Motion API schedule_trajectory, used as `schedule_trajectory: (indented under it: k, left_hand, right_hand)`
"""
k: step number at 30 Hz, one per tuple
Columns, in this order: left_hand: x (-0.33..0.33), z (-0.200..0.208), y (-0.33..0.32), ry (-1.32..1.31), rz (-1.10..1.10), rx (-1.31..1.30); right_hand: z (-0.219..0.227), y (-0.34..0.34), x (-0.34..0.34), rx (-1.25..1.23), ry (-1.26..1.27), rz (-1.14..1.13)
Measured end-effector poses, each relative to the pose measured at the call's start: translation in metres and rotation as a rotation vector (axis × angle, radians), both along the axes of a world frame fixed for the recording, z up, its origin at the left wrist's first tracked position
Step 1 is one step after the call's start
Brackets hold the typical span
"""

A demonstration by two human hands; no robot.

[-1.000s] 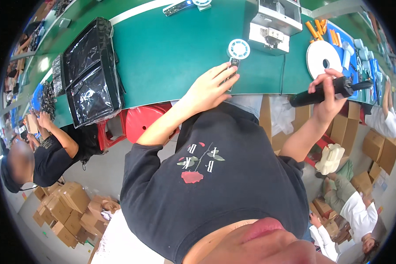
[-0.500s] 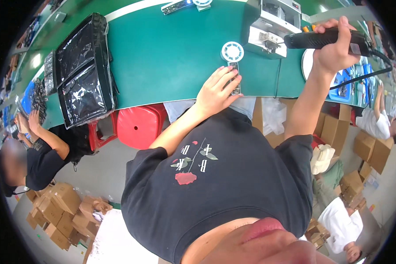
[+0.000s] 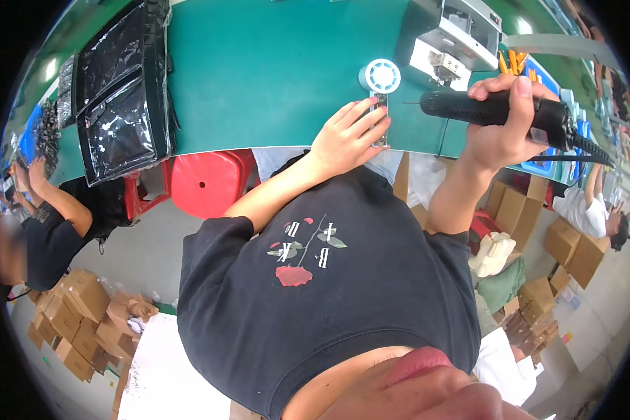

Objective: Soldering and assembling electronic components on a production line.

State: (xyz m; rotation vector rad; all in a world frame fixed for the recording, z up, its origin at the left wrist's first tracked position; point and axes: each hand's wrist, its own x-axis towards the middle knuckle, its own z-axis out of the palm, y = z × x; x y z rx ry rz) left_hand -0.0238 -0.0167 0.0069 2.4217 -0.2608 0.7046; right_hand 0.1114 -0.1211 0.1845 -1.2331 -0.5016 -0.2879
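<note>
My right hand has come down from beside the grey machine, bringing the black power screwdriver lower. Its thin bit now points across at the handle of the small white fan, near it but apart. That handle, slanted a second ago, now runs straighter toward me. The white disc has gone from sight.

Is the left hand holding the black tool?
No: the right hand grips the black tool; the left hand touches the small fan.
</note>
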Motion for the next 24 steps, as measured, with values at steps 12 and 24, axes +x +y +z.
schedule_trajectory:
  k: [12,24]
  left_hand:
    - [0.001,-0.001,0.002,-0.009,-0.003,-0.045]
    - [0.001,-0.001,0.001,0.013,-0.008,-0.034]
  right_hand:
    - [-0.019,0.018,0.0,-0.102,-0.047,-0.004]
    - [-0.021,0.019,-0.002,-0.087,-0.059,0.03]
